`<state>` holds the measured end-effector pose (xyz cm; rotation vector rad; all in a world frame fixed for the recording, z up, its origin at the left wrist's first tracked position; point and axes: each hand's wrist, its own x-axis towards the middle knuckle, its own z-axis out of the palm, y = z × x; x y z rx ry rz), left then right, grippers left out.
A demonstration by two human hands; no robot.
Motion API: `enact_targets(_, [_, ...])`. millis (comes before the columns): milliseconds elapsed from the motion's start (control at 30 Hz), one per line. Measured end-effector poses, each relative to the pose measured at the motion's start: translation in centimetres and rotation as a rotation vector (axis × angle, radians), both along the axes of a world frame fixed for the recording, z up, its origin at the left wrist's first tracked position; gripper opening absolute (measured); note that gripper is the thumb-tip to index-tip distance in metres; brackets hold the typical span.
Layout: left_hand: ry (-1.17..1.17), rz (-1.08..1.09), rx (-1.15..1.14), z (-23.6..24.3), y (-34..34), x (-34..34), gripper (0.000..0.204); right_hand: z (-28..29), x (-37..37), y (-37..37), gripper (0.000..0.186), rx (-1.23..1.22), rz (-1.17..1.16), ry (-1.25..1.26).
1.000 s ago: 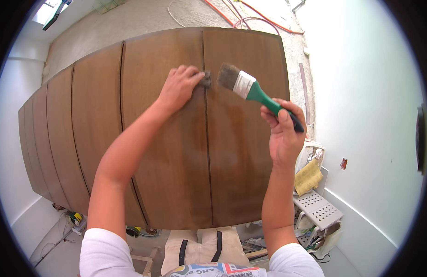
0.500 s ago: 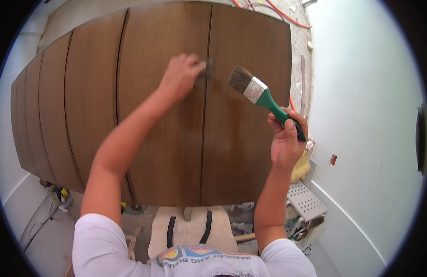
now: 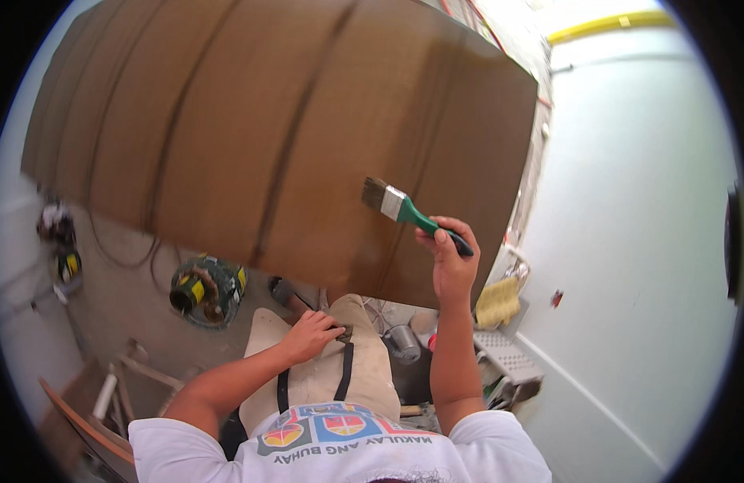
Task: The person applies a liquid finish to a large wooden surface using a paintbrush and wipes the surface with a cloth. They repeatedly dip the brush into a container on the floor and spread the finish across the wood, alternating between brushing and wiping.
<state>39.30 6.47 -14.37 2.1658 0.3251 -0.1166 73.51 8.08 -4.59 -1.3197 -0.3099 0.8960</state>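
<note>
The paintbrush [image 3: 418, 217] has short, dark brown bristles, a silvery metal band and a green handle ending in black; it slants from near the centre of the frame down to the right, bristles toward the upper left. Behind it spreads a large brown wooden panel [image 3: 227, 129], crossed by dark seams and filling most of the upper left and centre. A darker, wetter-looking stretch runs along the right part of its surface.

The right hand [image 3: 452, 266] pinches the end of the handle between thumb and fingers, so the bristles lie up and to the left of it. The left hand [image 3: 307, 334] is low in the centre, resting over the pale trousers [image 3: 327, 378], its fingers close together and bent; a small dark pad [image 3: 344, 332] shows at its fingertips, well below the brush.

The left hand covers most of the pad, so I cannot tell whether it is gripped or only touched. The panel's top runs out of the frame, and its seams are blurred. Whether the bristles touch the wood is unclear. The green-and-black object [image 3: 207, 291] on the floor at lower left is hard to identify.
</note>
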Motion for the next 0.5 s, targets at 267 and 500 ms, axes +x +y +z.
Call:
enact_targets(267, [0.124,1.223,-0.403,-1.3,-5.9,-20.0,0.03,0.2,-23.4,5.2,0.02,-0.165,0.709,0.0])
enact_targets(500, [0.248,1.947,-0.351,-6.3,-20.9,-31.7,0.028,-9.0,-46.5,10.5,0.022,-0.174,1.257,-0.197])
